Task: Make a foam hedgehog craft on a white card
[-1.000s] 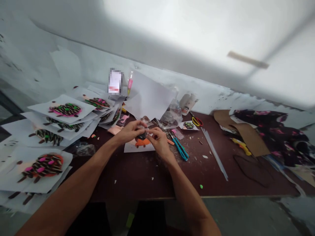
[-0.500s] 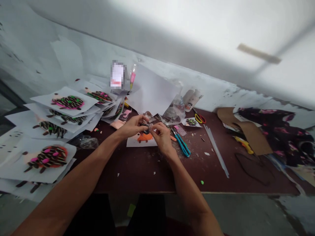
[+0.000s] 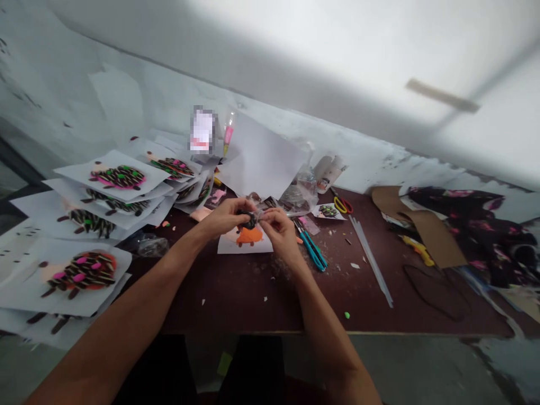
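Near the middle of the dark red table (image 3: 236,304), my left hand (image 3: 228,217) is closed on a small dark lump in clear plastic (image 3: 250,220). My right hand (image 3: 277,228) pinches the clear plastic at the lump's right side, its fingertips close to those of my left hand. Below both hands lies a white sheet with an orange shape (image 3: 248,236), partly covered by them. Teal-handled scissors (image 3: 313,251) rest to the right of my right hand.
Stacked sheets with striped hedgehog figures (image 3: 120,175) are at the left. Behind my hands are a large white sheet (image 3: 261,154) and crumpled plastic bags (image 3: 299,191). Clear sticks (image 3: 371,261), red-yellow scissors (image 3: 341,205), a yellow glue gun (image 3: 417,249) and floral cloth (image 3: 459,211) lie rightward.
My fingers have shifted slightly around the dark lump, which shows more now. More of the orange shape and the sheet's right part is visible.
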